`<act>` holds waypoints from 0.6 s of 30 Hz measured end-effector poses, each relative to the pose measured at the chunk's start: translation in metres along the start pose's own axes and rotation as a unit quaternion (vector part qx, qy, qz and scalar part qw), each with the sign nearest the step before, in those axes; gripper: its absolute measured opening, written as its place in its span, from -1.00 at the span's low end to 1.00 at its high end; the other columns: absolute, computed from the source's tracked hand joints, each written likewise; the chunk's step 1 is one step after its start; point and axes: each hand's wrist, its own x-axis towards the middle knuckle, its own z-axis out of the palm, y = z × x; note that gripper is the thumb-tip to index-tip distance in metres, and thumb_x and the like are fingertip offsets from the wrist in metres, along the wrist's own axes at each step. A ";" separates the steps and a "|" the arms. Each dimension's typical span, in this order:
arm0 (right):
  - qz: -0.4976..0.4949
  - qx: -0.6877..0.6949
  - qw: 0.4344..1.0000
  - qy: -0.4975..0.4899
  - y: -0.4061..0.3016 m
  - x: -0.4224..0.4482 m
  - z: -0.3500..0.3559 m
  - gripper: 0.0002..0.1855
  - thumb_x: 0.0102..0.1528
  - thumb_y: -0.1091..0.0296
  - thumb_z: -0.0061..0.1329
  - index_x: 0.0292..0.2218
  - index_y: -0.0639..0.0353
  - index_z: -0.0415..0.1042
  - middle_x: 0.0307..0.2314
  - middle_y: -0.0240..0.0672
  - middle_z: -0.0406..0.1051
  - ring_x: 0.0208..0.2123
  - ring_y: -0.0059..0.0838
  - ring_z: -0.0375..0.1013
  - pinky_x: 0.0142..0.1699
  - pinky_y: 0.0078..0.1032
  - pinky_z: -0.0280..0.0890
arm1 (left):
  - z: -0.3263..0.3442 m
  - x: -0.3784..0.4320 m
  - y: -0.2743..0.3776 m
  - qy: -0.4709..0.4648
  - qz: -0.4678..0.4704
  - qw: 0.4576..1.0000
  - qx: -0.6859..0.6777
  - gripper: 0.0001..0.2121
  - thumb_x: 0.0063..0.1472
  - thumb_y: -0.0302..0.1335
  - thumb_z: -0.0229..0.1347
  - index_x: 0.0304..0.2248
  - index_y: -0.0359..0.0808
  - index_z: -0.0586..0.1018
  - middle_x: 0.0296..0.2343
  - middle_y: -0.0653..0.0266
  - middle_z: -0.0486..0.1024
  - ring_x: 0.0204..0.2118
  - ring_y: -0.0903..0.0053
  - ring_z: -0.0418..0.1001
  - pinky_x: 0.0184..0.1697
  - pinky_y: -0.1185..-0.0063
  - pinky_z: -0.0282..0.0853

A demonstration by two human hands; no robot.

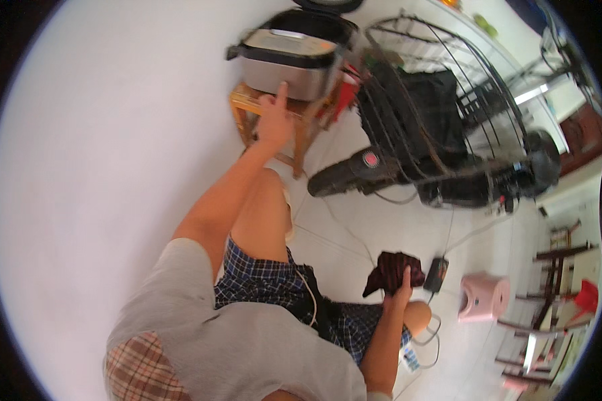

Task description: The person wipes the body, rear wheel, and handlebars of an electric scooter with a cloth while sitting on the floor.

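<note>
My left hand [275,119] reaches forward with the index finger extended and the other fingers curled, holding nothing. Its fingertip is at the lower front of a grey and black rice cooker [276,74]; whether it touches cannot be told. The cooker's lid [331,4] is raised, and a light control panel [291,42] tops its front. Beneath the cooker is a wooden stool [297,150]. Low at the right, my right hand [400,296] grips a dark, striped folded cloth [394,270], thumb on top.
An electric bicycle or scooter with a wire basket [481,60] holding black fabric [421,100] stands right of the stool. Cables cross the tiled floor to a black charger [436,274] and a power strip [410,359]. A pink plastic stool [484,296] is farther right. A white wall [90,150] borders the left.
</note>
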 end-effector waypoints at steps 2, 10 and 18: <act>0.003 0.011 1.000 -0.008 0.001 0.002 -0.001 -0.42 0.00 0.18 0.05 -0.03 0.27 0.16 -0.17 -0.17 0.29 -0.14 -0.24 0.33 -0.09 -0.30 0.31 | -0.003 -0.013 -0.004 -0.051 0.005 0.997 -0.050 -0.31 -0.01 -0.56 0.02 0.13 -0.12 0.02 -0.16 0.05 0.12 -0.27 0.17 0.31 -0.26 0.41 0.31; 0.018 -0.210 0.967 -0.144 0.000 0.037 0.068 -0.37 -0.05 0.38 0.05 0.02 0.25 0.08 -0.13 -0.20 0.24 -0.12 -0.31 0.28 -0.03 -0.41 0.24 | -0.028 -0.089 -0.028 -0.263 0.021 0.959 -0.105 -0.38 0.02 -0.59 0.03 0.10 -0.18 0.09 -0.05 0.06 0.05 -0.23 0.32 0.34 -0.19 0.50 0.34; -0.410 -0.508 0.737 -0.174 0.019 0.128 0.194 -0.43 0.09 0.16 -0.13 0.06 0.16 0.06 0.05 -0.02 0.01 0.12 -0.06 -0.07 0.14 -0.21 -0.08 | -0.044 -0.096 -0.022 -0.204 -0.059 0.972 -0.098 -0.62 0.06 -0.53 -0.03 -0.08 -0.19 0.29 -0.12 0.18 0.22 -0.37 0.38 0.44 -0.31 0.45 0.38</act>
